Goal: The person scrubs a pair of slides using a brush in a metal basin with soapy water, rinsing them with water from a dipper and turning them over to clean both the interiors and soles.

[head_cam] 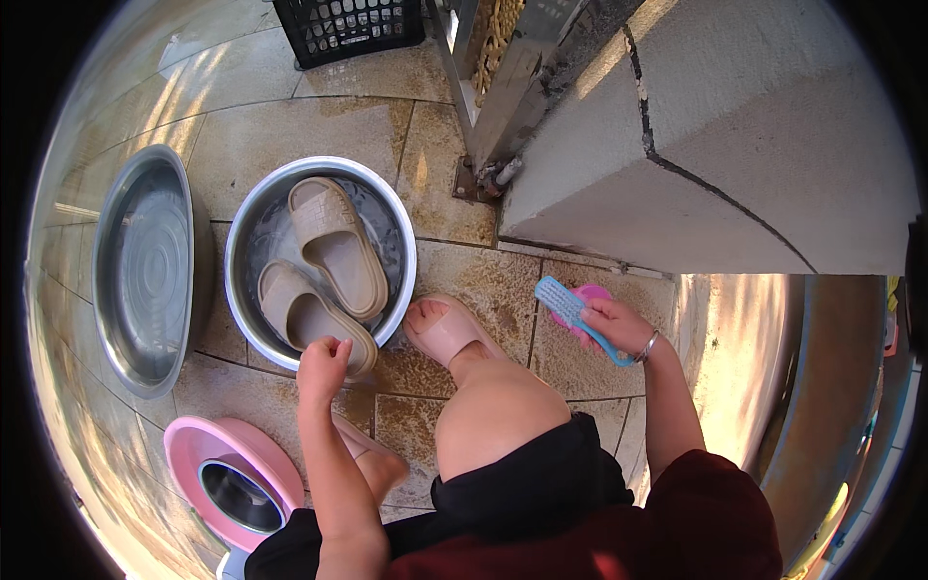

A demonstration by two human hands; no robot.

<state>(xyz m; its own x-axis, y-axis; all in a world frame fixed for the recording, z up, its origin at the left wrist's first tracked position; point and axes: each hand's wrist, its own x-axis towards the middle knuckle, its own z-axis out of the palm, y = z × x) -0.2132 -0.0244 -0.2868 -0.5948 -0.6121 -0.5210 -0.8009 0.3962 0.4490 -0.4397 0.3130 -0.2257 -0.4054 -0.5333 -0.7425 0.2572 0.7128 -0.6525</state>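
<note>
A pair of beige slide slippers sits in a round metal basin [239, 319] that holds some water. The farther slipper [351, 272] lies inside. The nearer slipper [286, 293] has its heel over the basin's front rim. My left hand [324, 370], fingers curled, is at this heel; whether it grips the edge cannot be told. To the right, my right hand [616, 322] holds a blue scrubbing brush [562, 299] by its handle, bristles facing up. Partly hidden behind brush and hand is a pink object [593, 291]; its kind is unclear.
Another metal basin [156, 268] with water stands at the left. Nearer me is a pink plastic basin [188, 442] with a metal bowl [243, 496] inside. A black plastic crate [355, 32] is at the back. A metal post [507, 109] and pale wall [602, 196] bound the right.
</note>
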